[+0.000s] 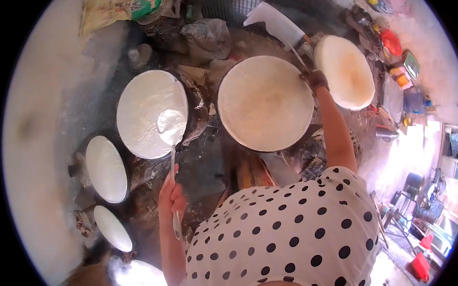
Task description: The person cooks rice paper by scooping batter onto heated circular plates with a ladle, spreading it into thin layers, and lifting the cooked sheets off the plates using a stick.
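My left hand [172, 199] is closed around the handle of a metal ladle [172, 124]. The ladle's round bowl rests on or just over the pale batter [146, 108] covering a round griddle. My right hand [314, 79] reaches past the right edge of a second griddle, which is covered by a pale round pancake [265, 104]. Its fingers are wrapped round the end of a long, thin, flat tool [295, 54] that points up and left. Just right of that hand lies a thick round stack of pancakes [343, 71], browned in the middle.
More griddles with white rounds [106, 169] stand along the left, and bright steam or glare covers the lower left. Behind lie a plastic bag [206, 39], a printed sack [116, 11] and a white sheet-like thing [274, 21]. Firewood [250, 172] shows below the middle griddle.
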The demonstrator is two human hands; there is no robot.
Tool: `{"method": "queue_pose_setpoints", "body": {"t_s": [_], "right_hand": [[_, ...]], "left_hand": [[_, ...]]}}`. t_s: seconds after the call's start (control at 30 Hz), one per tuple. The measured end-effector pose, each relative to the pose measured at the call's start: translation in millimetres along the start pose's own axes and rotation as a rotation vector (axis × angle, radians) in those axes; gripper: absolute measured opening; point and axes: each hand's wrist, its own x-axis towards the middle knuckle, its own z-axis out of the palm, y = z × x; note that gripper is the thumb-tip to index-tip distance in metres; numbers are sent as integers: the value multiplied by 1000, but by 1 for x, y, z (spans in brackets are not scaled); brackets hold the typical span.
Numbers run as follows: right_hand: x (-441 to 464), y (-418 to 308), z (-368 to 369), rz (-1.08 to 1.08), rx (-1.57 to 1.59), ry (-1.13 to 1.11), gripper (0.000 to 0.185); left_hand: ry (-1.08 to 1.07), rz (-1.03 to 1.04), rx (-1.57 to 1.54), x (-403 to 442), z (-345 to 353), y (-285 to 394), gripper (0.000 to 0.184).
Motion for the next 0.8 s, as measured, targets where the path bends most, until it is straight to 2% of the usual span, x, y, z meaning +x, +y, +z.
{"method": "queue_pose_setpoints", "body": {"t_s": [0.07,0.1,0.2,0.3,0.4,0.43,0.67,0.73,0.8], "right_hand": [[5,-2,2,68,-37,-76,42],[-4,-8,-7,-83,-115,-76,42],[-24,-22,-14,-72,-146,-35,45],[-50,-33,-30,-80,20,55,43],[-62,-32,-30,-92,58,136,41],[-72,-39,-35,-163,70,181,39],[-141,-96,-90,-250,10,312,31],[-149,-104,-112,-358,-14,357,28],[-151,-110,-149,-146,289,227,27]], "left_hand": [[-17,-43,-32,12,3,3,44],[-36,-74,-73,14,4,2,44],[-103,-105,-131,21,1,0,43],[-141,-105,-149,23,8,1,43],[-163,-98,-60,23,7,4,42],[-165,-95,-59,23,6,5,42],[-153,-111,-167,12,14,22,43],[-126,-104,-211,1,25,31,45],[-89,122,417,-20,35,37,44]]}}
